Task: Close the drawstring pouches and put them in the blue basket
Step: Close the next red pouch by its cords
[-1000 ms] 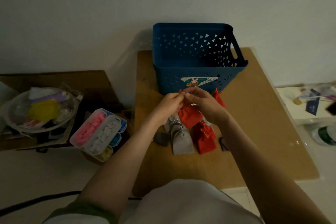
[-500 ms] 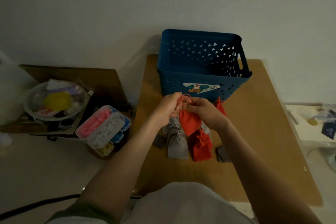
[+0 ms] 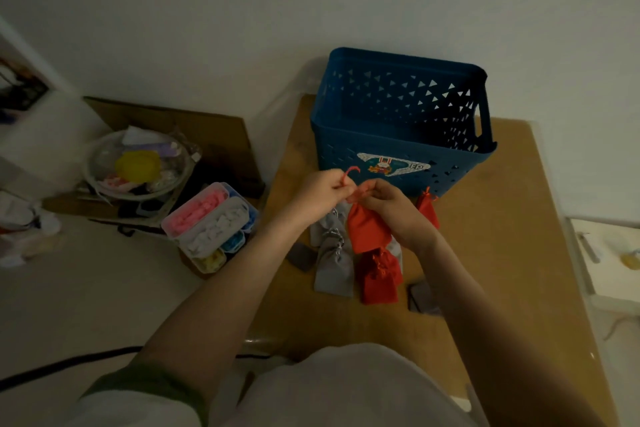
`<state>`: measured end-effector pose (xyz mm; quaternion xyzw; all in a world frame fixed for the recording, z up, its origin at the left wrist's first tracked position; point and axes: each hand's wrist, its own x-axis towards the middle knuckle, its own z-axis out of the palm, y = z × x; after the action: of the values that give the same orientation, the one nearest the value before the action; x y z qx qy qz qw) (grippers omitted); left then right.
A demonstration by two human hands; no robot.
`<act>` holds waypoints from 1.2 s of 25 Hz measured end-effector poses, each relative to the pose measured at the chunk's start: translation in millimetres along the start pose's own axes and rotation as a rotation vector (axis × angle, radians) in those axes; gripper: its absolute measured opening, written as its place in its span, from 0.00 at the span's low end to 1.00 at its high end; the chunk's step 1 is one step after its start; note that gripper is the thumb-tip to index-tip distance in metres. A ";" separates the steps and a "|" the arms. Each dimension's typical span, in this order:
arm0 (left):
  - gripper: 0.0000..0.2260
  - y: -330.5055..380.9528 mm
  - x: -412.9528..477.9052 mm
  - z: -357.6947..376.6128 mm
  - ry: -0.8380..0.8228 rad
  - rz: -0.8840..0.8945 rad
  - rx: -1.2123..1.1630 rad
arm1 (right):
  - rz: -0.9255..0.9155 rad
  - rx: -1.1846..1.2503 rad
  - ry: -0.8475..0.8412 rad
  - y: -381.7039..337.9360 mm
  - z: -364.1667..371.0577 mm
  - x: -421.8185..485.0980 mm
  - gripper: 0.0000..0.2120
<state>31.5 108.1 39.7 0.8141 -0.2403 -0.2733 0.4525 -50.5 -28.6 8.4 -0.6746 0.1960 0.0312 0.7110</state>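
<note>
Both hands hold a red drawstring pouch above the wooden table, just in front of the blue basket. My left hand pinches its red cord, whose end curls up above the fist. My right hand grips the pouch's gathered top. Under them lie a grey pouch, a second red pouch and a third red pouch beside the basket. More grey fabric peeks out behind my hands. The basket's inside looks dark; I cannot see its floor.
Two small dark flat items lie on the table by the pouches. Left of the table, low down, sit a box of coloured clips and a clear bowl of odds and ends on cardboard. A white ledge stands at the right.
My left hand has drawn the red cord out to the left, its end now curling above the fist. The pouch top looks more gathered. The camera has shifted, so the scene sits further right.
</note>
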 end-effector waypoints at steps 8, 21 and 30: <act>0.07 7.0 0.3 -4.6 0.213 0.301 0.885 | 0.007 0.210 -0.012 -17.2 12.5 4.7 0.07; 0.06 12.3 11.2 -12.9 0.189 0.404 0.539 | -0.008 0.225 -0.003 -32.7 10.7 22.0 0.04; 0.03 4.3 21.6 -10.8 0.125 0.276 0.138 | -0.117 0.228 0.203 -18.8 6.2 18.0 0.05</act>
<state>53.8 98.8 43.3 0.8180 -0.3395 -0.1399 0.4428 -26.6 -28.2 20.5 -0.5995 0.2294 -0.1009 0.7602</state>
